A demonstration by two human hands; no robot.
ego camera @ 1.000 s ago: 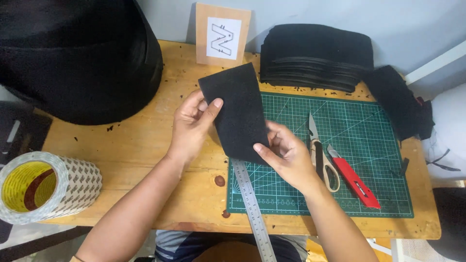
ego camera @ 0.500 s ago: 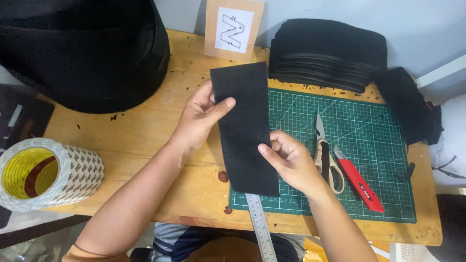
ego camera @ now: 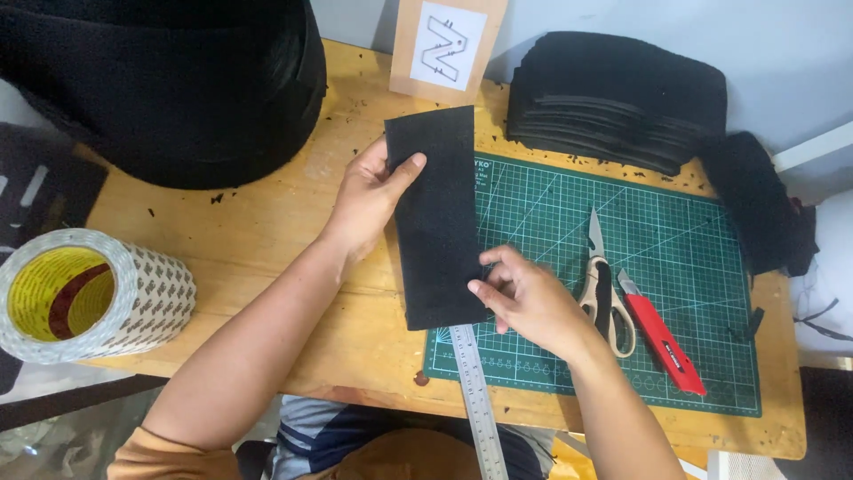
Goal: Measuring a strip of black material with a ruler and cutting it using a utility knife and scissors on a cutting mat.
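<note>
Two-handed pinch, left hand (ego camera: 369,200), right hand (ego camera: 524,298); one black foam strip (ego camera: 435,222).

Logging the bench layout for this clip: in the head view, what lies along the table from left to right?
Roll of tape → left hand → black rectangular sheet → right hand → scissors → red utility knife → dark cloth bundle at the right edge.

Scissors (ego camera: 602,293) and knife (ego camera: 662,333) on mat (ego camera: 702,231), right of ruler (ego camera: 477,391).
</note>
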